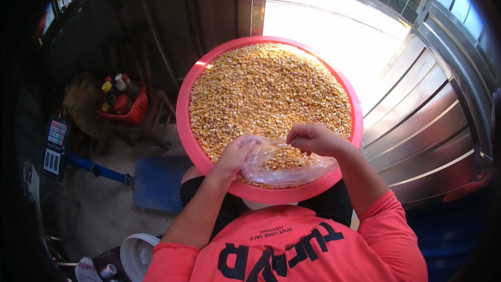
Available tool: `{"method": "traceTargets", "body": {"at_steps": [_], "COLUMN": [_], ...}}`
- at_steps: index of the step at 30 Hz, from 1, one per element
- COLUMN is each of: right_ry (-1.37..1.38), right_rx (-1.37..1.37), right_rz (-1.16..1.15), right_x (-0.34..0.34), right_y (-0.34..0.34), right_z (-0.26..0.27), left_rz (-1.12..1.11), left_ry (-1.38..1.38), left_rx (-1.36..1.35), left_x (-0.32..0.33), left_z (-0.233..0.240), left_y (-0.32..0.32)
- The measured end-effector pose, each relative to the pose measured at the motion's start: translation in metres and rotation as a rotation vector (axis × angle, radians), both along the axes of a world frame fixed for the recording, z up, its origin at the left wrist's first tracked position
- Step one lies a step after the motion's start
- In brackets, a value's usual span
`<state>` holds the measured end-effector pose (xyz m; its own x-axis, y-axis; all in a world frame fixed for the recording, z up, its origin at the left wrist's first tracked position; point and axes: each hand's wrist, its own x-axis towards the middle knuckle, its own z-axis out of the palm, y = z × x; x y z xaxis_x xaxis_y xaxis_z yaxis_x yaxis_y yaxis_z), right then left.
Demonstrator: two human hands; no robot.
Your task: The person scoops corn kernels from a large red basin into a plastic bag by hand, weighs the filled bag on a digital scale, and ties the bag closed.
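A wide round pink plastic basin full of dried corn kernels rests on my lap. On the kernels at the near side lies a clear plastic bag with its mouth spread and corn kernels in it. My left hand pinches the left edge of the bag between thumb and fingers. Above the bag's right part is my right hand, its fingers curled downward; whether kernels are between its fingertips cannot be told.
At the left stand a platform scale with a blue plate and keypad display, and a red basket of bottles. A white bucket is at the lower left. Corrugated metal panels rise at the right, beside a bright doorway.
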<state>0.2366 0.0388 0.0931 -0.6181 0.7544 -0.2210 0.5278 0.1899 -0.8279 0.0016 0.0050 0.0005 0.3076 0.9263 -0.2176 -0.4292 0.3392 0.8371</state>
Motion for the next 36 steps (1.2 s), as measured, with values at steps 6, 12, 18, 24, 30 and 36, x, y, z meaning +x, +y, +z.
{"method": "traceTargets", "body": {"at_steps": [6, 12, 18, 24, 30, 36], "right_ry": [-0.158, -0.042, -0.573, -0.281, -0.161, 0.010], "right_rx": [0.213, 0.008, 0.238, -0.068, -0.016, -0.158], "right_rz": [0.193, -0.352, -0.526, -0.526, -0.376, -0.461], "right_x": [0.010, 0.058, 0.106, 0.067, 0.046, 0.040], "right_y": [-0.011, 0.010, 0.030, 0.032, 0.045, 0.037], "right_z": [-0.006, -0.011, -0.044, -0.056, -0.075, -0.061], "left_rz": [0.011, 0.053, 0.011, -0.010, -0.011, -0.001], "left_ry": [-0.015, 0.007, 0.014, -0.013, -0.033, -0.035], "left_rx": [0.014, 0.006, -0.004, -0.010, 0.000, -0.022], "left_x": [0.000, 0.003, 0.002, 0.001, 0.000, 0.000], "left_z": [-0.003, 0.003, -0.003, -0.003, -0.004, -0.003], "left_y": [-0.001, -0.003, 0.000, 0.000, 0.000, -0.001]}}
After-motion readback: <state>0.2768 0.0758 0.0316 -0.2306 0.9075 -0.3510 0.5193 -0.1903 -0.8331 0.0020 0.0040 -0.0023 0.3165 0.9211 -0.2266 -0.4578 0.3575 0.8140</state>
